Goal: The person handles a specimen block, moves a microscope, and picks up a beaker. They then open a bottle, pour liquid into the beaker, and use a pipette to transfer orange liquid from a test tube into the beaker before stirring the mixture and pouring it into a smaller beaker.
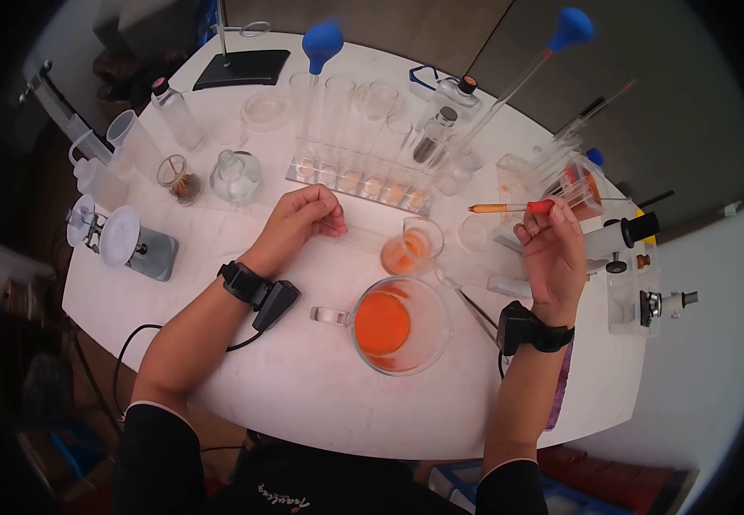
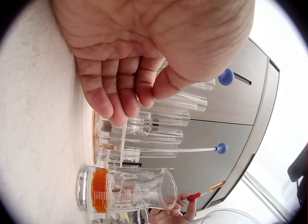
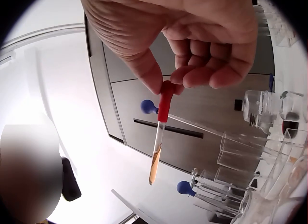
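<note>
My right hand (image 1: 554, 249) pinches the red bulb of a dropper (image 3: 164, 106) between thumb and fingers, raised above the table's right side. Orange liquid fills part of its glass tube, which points left in the head view. My left hand (image 1: 303, 221) is loosely curled over the table, thumb against the index finger, with nothing seen in its grasp. Just beyond it stands a clear rack (image 1: 359, 190) of test tubes. A small beaker (image 1: 423, 242) with orange liquid is to its right. Nearer me sits a large glass jug (image 1: 428, 330) with orange contents.
A balance (image 1: 153, 256), a stoppered bottle (image 1: 236, 178) and a jar of sticks (image 1: 181, 182) stand at left. Tweezers (image 1: 477, 313) lie right of the jug. Blue-bulbed pipettes (image 1: 509, 96) rise at the back, and a microscope (image 1: 616, 240) is at far right.
</note>
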Available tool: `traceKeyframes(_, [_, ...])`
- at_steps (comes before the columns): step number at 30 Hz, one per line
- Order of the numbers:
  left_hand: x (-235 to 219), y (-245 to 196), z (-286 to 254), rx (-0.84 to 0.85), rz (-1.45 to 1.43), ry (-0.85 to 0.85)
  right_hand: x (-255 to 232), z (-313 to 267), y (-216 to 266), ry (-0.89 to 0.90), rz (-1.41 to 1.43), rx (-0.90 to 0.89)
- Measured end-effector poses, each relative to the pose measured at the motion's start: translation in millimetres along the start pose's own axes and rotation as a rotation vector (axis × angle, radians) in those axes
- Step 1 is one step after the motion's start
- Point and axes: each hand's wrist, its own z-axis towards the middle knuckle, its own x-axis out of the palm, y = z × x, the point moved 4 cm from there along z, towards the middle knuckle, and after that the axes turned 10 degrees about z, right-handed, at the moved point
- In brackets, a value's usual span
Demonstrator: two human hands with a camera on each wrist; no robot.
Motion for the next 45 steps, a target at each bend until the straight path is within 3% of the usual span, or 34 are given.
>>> traceKeyframes(19, [1,0,-1,0.030,-0.059,0.004,-15,-21,-27,-0.185,0.088,0.101])
traceKeyframes(40, [0,4,1,0.043,-0.057,0.003,-14,-80,-52,-0.514,0.276,0.036])
traceKeyframes(45, [0,4,1,0.047,-0.049,0.003,-22,-84,-59,-0.528,0.178,-0.047])
